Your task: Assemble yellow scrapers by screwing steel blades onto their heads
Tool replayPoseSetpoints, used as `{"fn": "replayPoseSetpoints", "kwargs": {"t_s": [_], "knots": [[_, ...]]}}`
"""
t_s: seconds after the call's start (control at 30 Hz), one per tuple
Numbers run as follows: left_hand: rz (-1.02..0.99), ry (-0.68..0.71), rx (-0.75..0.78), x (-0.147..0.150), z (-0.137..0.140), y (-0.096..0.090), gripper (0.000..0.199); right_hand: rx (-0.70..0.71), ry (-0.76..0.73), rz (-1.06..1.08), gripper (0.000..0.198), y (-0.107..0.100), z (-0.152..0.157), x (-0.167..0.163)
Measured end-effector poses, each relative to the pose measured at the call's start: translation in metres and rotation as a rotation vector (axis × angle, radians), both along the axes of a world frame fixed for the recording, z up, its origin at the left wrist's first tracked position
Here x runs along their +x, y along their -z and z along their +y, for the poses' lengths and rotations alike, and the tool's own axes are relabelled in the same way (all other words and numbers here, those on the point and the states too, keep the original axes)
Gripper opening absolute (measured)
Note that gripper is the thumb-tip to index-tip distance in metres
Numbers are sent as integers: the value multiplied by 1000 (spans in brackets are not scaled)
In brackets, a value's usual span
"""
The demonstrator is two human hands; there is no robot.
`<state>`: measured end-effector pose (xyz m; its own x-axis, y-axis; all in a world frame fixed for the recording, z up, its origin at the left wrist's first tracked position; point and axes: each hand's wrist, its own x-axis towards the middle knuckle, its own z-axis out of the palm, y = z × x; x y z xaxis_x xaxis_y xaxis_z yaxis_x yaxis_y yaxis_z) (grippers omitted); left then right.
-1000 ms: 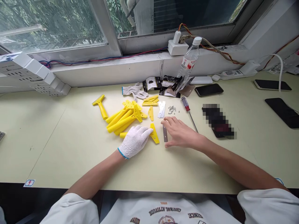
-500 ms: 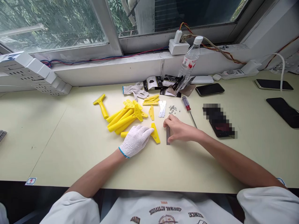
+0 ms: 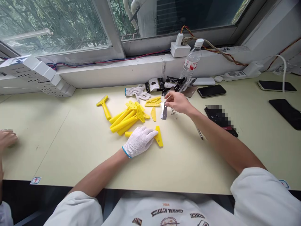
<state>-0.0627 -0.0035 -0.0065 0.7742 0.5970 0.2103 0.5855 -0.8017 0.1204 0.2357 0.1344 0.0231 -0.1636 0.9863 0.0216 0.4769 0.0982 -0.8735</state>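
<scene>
My left hand (image 3: 139,142), in a white knit glove, is closed around a yellow scraper (image 3: 159,137); its head sticks out to the right and its handle end to the left. Bare, my right hand (image 3: 178,102) pinches a grey metal blade (image 3: 165,113) by its far end. That blade is over the white strips (image 3: 161,110), partly covering them. Small screws (image 3: 173,112) lie just under my right wrist. A loose yellow clamp plate (image 3: 153,114) lies left of the strips, and more yellow plates (image 3: 152,102) are behind it.
Yellow scraper handles (image 3: 125,119) are piled left of centre, near a separate scraper (image 3: 103,107). Behind are a glove (image 3: 137,91), black packaging (image 3: 154,84) and a bottle (image 3: 191,61). My right forearm hides most of a screwdriver (image 3: 200,134). Another person's hand (image 3: 7,138) rests far left.
My right hand has carried the blade away from me, from beside the scraper head to the white strips. Another person's hand has come in at the left edge. My left hand keeps its hold.
</scene>
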Motion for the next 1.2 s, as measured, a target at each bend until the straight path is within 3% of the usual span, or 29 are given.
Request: {"fn": "replayPoseSetpoints", "kwargs": {"t_s": [0.13,0.2,0.27,0.4,0.53,0.63,0.77,0.9,1.1,1.2], "knots": [[-7,0,-15,1,2,-2,34,180,46,-215,25,10,0,-5],[-13,0,-15,0,3,-1,35,321,51,-351,28,11,-14,-7],[-6,-1,-1,0,4,1,35,371,0,-391,29,9,-38,-10],[5,-10,43,2,6,5,34,113,-203,-200,22,7,-101,-16],[-42,-26,90,9,9,12,35,-285,-198,138,42,20,-142,-16],[-95,-47,129,18,14,17,36,-349,-128,372,42,32,-150,-15],[-154,-95,178,26,22,20,36,-186,-21,306,24,38,-153,-18],[-179,-149,211,24,28,19,35,95,-64,71,6,41,-163,-24],[-169,-146,190,12,32,22,40,286,-292,-127,17,46,-176,-29],[-175,-156,208,11,34,23,39,321,-324,-202,20,44,-176,-31]]}}
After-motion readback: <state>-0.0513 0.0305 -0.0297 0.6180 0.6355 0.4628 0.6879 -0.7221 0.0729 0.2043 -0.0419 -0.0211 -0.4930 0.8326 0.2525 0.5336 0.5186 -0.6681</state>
